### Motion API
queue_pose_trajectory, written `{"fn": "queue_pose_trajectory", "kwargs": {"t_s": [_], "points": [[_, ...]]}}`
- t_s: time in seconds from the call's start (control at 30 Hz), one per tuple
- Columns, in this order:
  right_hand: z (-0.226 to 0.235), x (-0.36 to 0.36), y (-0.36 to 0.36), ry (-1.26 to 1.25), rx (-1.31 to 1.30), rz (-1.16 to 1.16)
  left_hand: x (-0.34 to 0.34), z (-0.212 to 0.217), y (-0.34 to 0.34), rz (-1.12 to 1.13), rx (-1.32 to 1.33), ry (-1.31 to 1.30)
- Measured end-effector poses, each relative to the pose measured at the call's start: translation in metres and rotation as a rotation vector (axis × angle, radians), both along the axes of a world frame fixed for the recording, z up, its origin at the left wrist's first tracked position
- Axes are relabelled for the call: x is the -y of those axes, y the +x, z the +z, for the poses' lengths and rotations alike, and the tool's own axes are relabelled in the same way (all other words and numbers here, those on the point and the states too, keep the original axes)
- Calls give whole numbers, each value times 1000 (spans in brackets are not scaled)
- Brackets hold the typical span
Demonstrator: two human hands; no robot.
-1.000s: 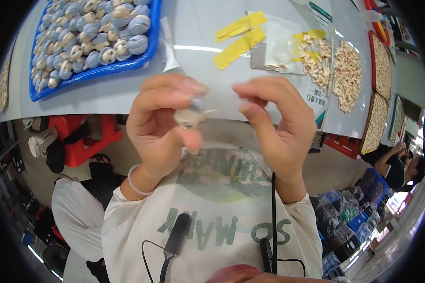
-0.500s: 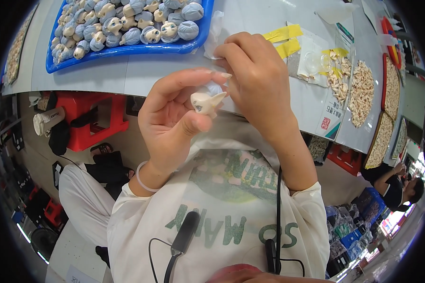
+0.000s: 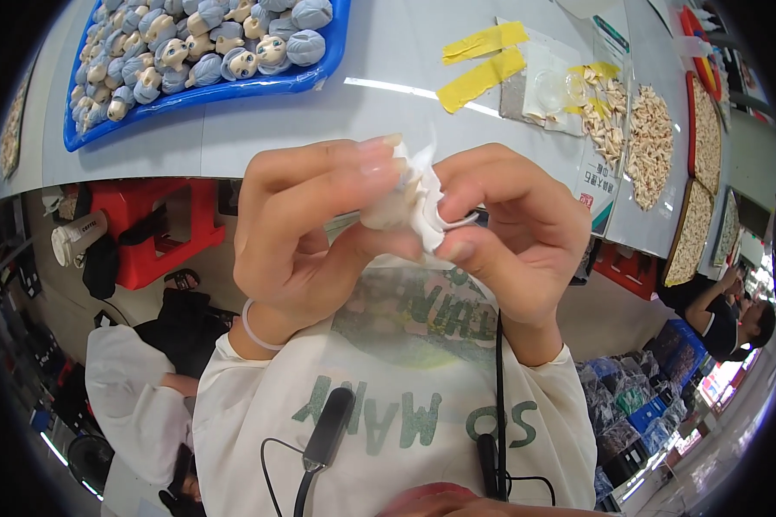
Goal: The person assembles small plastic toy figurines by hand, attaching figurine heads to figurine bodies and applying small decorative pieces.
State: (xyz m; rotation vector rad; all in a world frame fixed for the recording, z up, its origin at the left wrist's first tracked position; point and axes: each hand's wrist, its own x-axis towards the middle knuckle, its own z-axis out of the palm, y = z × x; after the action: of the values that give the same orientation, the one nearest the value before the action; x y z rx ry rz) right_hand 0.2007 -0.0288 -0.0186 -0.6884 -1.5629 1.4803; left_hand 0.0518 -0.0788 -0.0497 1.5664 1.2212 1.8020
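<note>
Close under the camera, both hands pinch one small cream-white figure part [image 3: 409,202] with thin white frills. My left hand [image 3: 306,228] grips it from the left with thumb and fingers curled over it. My right hand [image 3: 517,233] holds its right side, thumb under the frilled edge. Most of the part is hidden by my fingers. A pale band circles my left wrist.
A blue tray [image 3: 233,86] of several small doll heads lies at the back left of the white table [image 3: 379,112]. Yellow tape strips [image 3: 483,60], a clear bag and trays of small beige parts [image 3: 651,142] lie at the right. A red stool [image 3: 151,228] stands underneath; other people sit nearby.
Both hands have come up closer to the camera with the part. My right hand shifted from above it to its right side.
</note>
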Motion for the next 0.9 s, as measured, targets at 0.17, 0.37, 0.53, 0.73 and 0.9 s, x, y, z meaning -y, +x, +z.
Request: {"fn": "queue_pose_trajectory", "kwargs": {"t_s": [0.17,0.37,0.53,0.73,0.9], "points": [[-4,7,-1,-193,-12,-40,3,-3,5,25,-130,60],[-2,8,2,-40,86,-79,3,0,6,-2,-215,108],[0,9,5,175,149,-110,2,0,7,-61,-179,186],[-10,6,4,553,350,-212,7,6,8,-95,9,177],[-1,6,7,220,164,-234,8,3,5,-38,-66,54]]}}
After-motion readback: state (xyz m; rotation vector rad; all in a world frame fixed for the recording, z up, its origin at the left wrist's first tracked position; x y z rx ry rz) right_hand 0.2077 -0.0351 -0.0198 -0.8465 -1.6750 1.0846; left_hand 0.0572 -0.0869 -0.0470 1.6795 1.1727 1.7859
